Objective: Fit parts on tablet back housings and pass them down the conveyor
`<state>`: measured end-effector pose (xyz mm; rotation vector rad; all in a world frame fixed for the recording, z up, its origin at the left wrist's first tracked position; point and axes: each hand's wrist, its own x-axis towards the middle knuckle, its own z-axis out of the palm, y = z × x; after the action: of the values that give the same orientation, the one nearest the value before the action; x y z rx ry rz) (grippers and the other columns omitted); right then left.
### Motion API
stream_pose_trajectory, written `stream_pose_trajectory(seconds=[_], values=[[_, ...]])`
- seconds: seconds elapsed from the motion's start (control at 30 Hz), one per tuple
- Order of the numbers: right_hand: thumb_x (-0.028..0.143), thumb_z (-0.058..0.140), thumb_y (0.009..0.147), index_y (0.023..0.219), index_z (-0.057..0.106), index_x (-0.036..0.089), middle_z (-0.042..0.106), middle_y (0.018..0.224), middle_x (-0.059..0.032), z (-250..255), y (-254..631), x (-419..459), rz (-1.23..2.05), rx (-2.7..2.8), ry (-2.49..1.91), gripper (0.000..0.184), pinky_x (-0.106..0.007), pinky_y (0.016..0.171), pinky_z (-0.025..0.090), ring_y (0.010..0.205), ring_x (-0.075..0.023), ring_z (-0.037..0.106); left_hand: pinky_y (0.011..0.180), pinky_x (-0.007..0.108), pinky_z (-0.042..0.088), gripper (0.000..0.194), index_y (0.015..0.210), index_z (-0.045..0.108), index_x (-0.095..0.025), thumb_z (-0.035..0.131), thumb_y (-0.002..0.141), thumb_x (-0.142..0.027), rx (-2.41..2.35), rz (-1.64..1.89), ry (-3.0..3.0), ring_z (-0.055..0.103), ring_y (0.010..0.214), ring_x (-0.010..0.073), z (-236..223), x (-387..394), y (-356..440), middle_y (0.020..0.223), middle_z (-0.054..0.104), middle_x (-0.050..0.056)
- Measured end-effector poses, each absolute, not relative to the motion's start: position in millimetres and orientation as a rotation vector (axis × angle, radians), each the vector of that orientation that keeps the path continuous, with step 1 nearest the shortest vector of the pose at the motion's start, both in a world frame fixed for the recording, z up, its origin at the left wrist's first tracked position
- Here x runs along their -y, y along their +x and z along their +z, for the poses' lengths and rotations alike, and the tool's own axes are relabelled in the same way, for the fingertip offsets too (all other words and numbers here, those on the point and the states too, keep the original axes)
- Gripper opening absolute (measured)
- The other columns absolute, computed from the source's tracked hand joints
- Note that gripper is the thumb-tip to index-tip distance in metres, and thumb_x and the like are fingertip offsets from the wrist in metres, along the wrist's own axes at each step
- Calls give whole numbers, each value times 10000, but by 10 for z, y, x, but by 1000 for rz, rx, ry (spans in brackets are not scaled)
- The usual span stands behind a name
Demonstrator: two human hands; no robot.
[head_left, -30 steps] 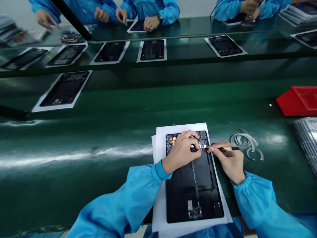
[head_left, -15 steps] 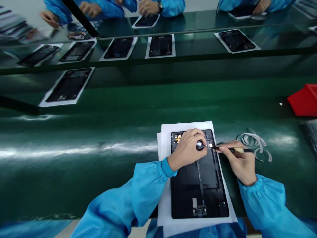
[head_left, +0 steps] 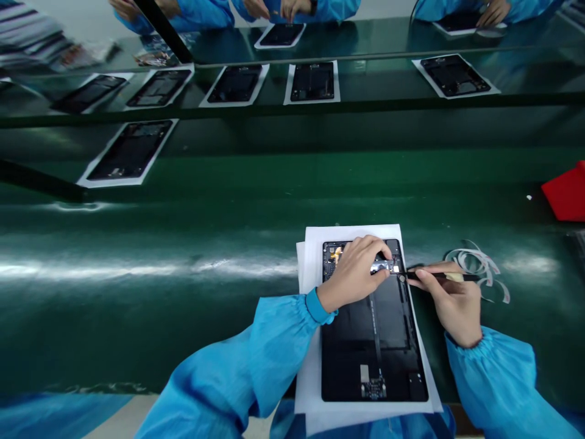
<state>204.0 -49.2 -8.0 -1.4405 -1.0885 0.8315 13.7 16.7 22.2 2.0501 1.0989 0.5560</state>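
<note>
An opened tablet (head_left: pixel 351 360), its dark inside facing up, lies on white sheets (head_left: pixel 308 390) in front of me. My left hand (head_left: pixel 356 268) rests over its upper part, thumb and forefinger closed around a small shiny silver part (head_left: pixel 380 266) near the tablet's upper right. The fingers partly hide this part, so its kind is unclear. My right hand (head_left: pixel 454 299) pinches slim black tweezers (head_left: pixel 432 275) with a pale yellow patch. Their tip points left, at the tablet's right edge beside the silver part.
Curled white strips (head_left: pixel 478 262) lie behind my right hand. A red bin (head_left: pixel 567 192) stands at the far right. Another tablet on white paper (head_left: pixel 130 152) lies at the left; several more sit on the raised shelf (head_left: pixel 365 100). Across it, co-workers' hands (head_left: pixel 295 7) work on tablets.
The view has shifted, moving the table things slightly right in the picture. More of the silver part shows between my left fingers. The tweezers stay at the tablet's right edge.
</note>
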Motion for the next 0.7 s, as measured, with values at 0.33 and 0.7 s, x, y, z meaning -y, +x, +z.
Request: stream_pose_trajectory(seconds=[0.33, 0.7], values=[[200, 725, 787, 736, 693, 173, 708, 726, -47, 5, 1978, 436, 586, 1392, -1395, 66, -314, 637, 580, 690, -184, 677, 898, 361, 407, 130, 860, 560, -220, 634, 785, -144, -1080, 592, 2056, 536, 1031, 223, 171, -175, 133, 1075, 581, 27], [155, 697, 808, 840, 707, 207, 734, 852, -58, -8, 2072, 461, 656, 1618, -1205, 61, -396, 759, 568, 817, -227, 692, 923, 355, 397, 89, 844, 590, -211, 629, 791, -150, -1062, 614, 2081, 539, 1033, 211, 173, -169, 134, 1079, 595, 28]])
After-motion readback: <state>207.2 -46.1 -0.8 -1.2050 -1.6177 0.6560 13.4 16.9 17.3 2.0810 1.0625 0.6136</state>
